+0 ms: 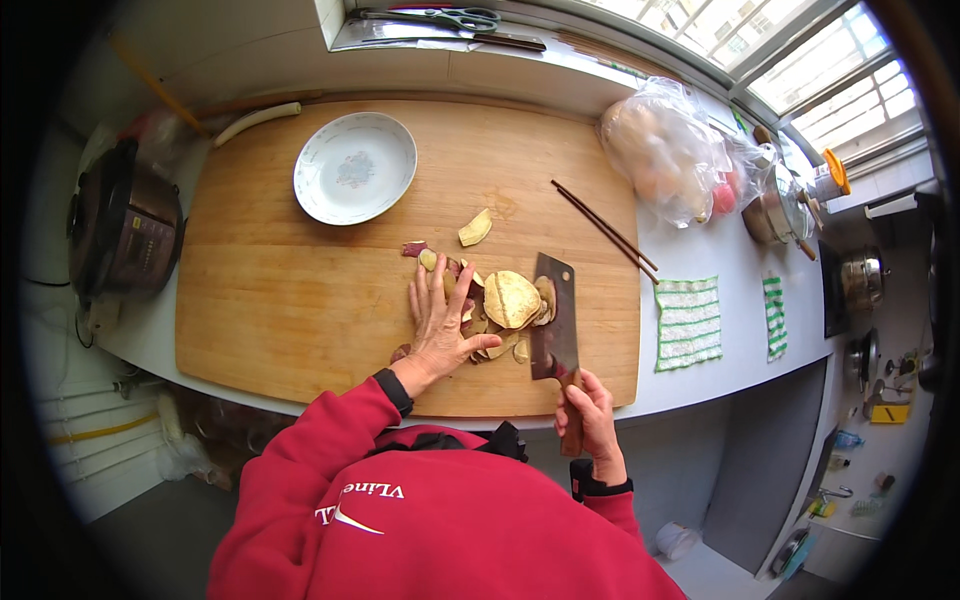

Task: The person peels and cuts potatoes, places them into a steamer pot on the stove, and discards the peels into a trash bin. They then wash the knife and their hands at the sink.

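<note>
My left hand lies with its fingers spread over the left side of a heap of reddish and brown peelings on the wooden board. My right hand grips the wooden handle of a cleaver, whose broad blade rests at the heap's right side, beside some brown slices. Between the hand and the blade sits a peeled, pale yellow tuber with a line across its top. A pale yellow piece lies apart, farther back. Some of the peelings are hidden under my left hand.
A white plate stands at the board's back left, and dark chopsticks lie across its right part. Right of the board are a filled plastic bag, a glass-lidded pot and striped cloths. A rice cooker stands left.
</note>
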Tool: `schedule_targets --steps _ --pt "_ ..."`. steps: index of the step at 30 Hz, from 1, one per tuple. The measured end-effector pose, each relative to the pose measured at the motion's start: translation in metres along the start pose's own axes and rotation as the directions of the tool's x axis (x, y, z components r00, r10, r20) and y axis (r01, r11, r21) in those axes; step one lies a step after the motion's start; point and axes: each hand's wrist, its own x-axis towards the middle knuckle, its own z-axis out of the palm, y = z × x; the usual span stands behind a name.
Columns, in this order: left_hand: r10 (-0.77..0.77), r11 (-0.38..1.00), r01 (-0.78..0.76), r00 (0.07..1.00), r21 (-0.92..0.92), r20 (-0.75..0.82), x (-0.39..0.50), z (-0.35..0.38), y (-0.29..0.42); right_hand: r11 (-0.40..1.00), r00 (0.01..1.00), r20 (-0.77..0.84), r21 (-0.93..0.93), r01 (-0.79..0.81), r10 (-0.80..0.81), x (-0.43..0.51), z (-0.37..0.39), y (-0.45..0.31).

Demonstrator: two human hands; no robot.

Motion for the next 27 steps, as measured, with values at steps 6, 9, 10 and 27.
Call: schedule_targets --steps 6,9,10,27 --pt "0.034 0.991 -0.028 0.999 0.132 -0.039 0.017 -0.005 0.03 0.988 0.982 0.12 0.043 -0.151 0.145 0.021 0.034 0.002" --pt "0.004 0.989 0.003 0.999 0.146 -0.05 0.02 -0.005 0.034 0.968 0.969 0.201 0.175 -0.181 0.144 0.028 0.049 0.007" --pt "-0.011 0.992 0.022 0.996 0.122 -0.09 0.02 -0.004 0.034 0.97 0.969 0.215 0.181 -0.163 0.123 0.03 0.054 0.008" --pt "0.058 0.998 -0.048 0.865 0.033 -0.499 0.05 -0.039 0.052 0.957 0.897 0.442 0.25 -0.149 0.025 0.046 0.096 -0.036"
